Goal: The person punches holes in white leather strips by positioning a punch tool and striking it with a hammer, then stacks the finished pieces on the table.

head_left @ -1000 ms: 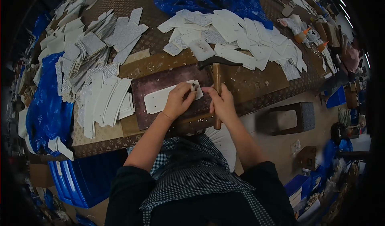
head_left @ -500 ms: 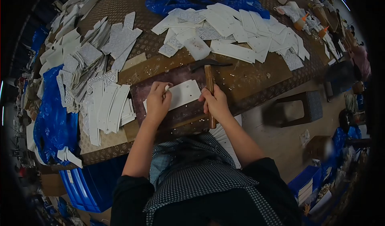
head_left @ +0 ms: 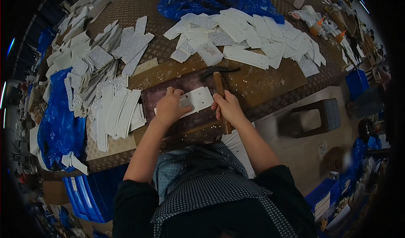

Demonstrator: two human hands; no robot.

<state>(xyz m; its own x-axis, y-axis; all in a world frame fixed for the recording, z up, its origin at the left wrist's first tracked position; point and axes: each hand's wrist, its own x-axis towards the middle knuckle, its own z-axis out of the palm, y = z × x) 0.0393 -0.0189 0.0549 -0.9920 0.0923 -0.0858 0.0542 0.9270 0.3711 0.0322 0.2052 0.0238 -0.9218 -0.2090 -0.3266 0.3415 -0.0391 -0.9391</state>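
A white rectangular piece (head_left: pixel 200 98) with small dark spots lies on a dark reddish board (head_left: pixel 155 95). Over the left part of this piece rests my left hand (head_left: pixel 170 106), its fingers spread and no tool in it. My right hand (head_left: pixel 228 106) is wrapped round the wooden handle of a hammer (head_left: pixel 219 86), just right of the white piece. The hammer's dark, curved head points away from me above the board. Tiny white bits are scattered around the board.
White and patterned pieces (head_left: pixel 249 37) are heaped at the back. More stacks (head_left: pixel 118 111) stand at the left beside a blue plastic bag (head_left: pixel 59 124). Another blue bag (head_left: pixel 211 1) lies at the far edge. A stool (head_left: pixel 331 115) and a blue crate (head_left: pixel 86 196) stand below the table.
My left hand has opened out of a pinch around a small white object and come down flatter on the white piece. My right hand still holds the hammer.
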